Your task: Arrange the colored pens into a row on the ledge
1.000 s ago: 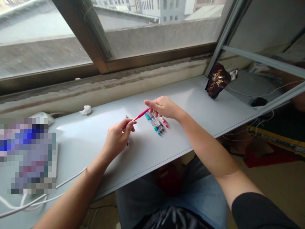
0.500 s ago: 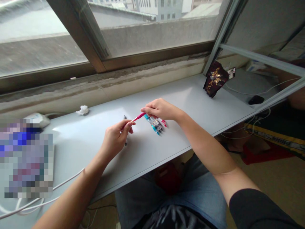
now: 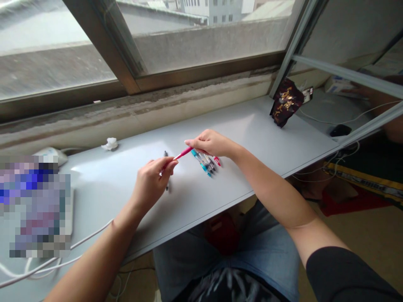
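1. Slightly closer together than in the earlier frame, the right hand (image 3: 211, 143) and left hand (image 3: 151, 180) now leave a shorter stretch of the pink pen (image 3: 182, 153) showing between them. The whole scene also sits a little differently in the head view.
2. Both hands are closed on that pen, which lies tilted in the air just left of the bundle of pens (image 3: 203, 162). The left hand's fingers curl around its lower end, and the right hand pinches its upper end.
3. Beneath the left hand, left of the bundle, a dark pen (image 3: 166, 154) shows on both sides of the fingers. I cannot tell whether the hand touches it.
4. A red pen (image 3: 216, 160) lies touching the bundle's right side, on the white shelf (image 3: 252, 126).
5. Well left of the bundle are a crumpled white tissue (image 3: 110, 144), a pixelated, unreadable object (image 3: 34, 205) and a white cable (image 3: 63, 247).
6. Well right of the bundle, a dark foil bag (image 3: 286, 108) stands against a metal window frame (image 3: 285, 56).
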`<action>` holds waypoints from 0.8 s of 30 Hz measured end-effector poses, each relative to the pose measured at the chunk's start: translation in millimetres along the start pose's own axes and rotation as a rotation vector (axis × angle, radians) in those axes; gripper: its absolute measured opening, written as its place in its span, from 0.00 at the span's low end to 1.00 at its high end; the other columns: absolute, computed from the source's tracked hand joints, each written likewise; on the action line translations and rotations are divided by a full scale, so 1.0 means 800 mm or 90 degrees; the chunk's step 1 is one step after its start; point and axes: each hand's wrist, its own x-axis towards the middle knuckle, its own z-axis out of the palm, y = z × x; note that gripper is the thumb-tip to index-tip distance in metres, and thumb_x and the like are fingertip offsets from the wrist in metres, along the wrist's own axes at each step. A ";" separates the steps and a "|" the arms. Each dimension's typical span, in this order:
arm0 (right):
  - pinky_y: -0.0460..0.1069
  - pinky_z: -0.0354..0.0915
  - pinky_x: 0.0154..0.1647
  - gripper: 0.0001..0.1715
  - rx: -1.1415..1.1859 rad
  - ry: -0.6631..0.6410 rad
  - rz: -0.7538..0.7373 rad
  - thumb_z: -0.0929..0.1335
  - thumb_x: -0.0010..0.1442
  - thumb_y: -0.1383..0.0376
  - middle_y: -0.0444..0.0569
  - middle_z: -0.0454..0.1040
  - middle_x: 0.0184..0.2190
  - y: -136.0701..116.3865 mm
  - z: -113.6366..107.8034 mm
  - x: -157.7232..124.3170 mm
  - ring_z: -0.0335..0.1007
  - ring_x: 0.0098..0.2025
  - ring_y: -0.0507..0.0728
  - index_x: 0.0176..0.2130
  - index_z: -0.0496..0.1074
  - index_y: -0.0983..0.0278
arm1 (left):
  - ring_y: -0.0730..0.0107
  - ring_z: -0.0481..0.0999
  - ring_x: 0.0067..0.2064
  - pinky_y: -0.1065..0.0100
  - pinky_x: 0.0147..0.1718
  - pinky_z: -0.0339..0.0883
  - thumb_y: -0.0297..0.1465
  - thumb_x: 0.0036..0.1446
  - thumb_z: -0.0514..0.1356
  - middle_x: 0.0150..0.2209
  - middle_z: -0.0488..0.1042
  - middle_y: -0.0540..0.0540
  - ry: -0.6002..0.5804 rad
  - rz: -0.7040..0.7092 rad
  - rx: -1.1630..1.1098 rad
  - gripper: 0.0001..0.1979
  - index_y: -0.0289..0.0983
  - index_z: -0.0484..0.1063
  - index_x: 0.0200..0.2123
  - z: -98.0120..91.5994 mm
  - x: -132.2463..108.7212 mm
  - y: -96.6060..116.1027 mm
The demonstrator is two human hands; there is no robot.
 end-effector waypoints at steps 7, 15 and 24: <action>0.47 0.48 0.20 0.35 0.137 0.035 0.054 0.72 0.68 0.46 0.38 0.59 0.14 0.001 0.003 0.003 0.51 0.17 0.47 0.20 0.64 0.62 | 0.67 0.79 0.32 0.65 0.40 0.72 0.40 0.74 0.61 0.33 0.83 0.49 0.033 0.033 0.005 0.16 0.41 0.79 0.57 -0.001 -0.004 0.013; 0.45 0.54 0.22 0.26 0.100 0.105 0.045 0.74 0.67 0.51 0.41 0.68 0.16 0.008 0.014 0.011 0.59 0.19 0.47 0.27 0.76 0.68 | 0.72 0.78 0.32 0.72 0.34 0.73 0.36 0.71 0.67 0.33 0.79 0.49 -0.180 0.210 -0.185 0.08 0.40 0.80 0.48 0.003 -0.009 0.032; 0.46 0.57 0.27 0.26 0.000 0.061 0.026 0.72 0.69 0.51 0.42 0.71 0.19 0.007 0.022 0.007 0.63 0.21 0.48 0.30 0.79 0.69 | 0.74 0.77 0.28 0.73 0.30 0.72 0.39 0.71 0.66 0.29 0.79 0.51 -0.203 0.182 -0.192 0.09 0.40 0.79 0.40 0.003 -0.011 0.037</action>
